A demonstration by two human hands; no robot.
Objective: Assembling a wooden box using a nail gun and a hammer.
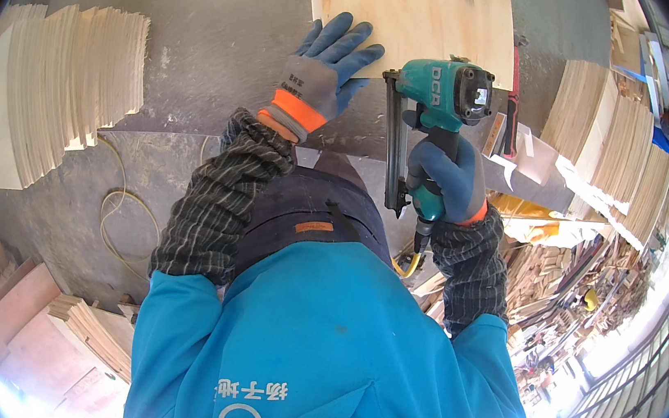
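My right hand (pixel 460 176), in a blue-grey glove, grips the handle of a teal and black pneumatic staple gun (pixel 440 89). The gun's head lies over the near edge of a pale plywood sheet (pixel 412 21); whether it touches the wood I cannot tell. A yellow air hose (pixel 408 267) runs from the bottom of its handle. My left hand (pixel 323 67), gloved in blue and grey with an orange cuff, is open, its fingers spread at the sheet's near left corner. The sheet lies flat on the dark worktable (pixel 196 45).
Stacks of thin plywood panels stand at the left (pixel 68 84) and right (pixel 599 132). A red and black tool (pixel 514 106) lies right of the sheet. Wood offcuts (pixel 563 301) heap up at the lower right. A coiled yellow hose (pixel 130 202) lies on the floor at left.
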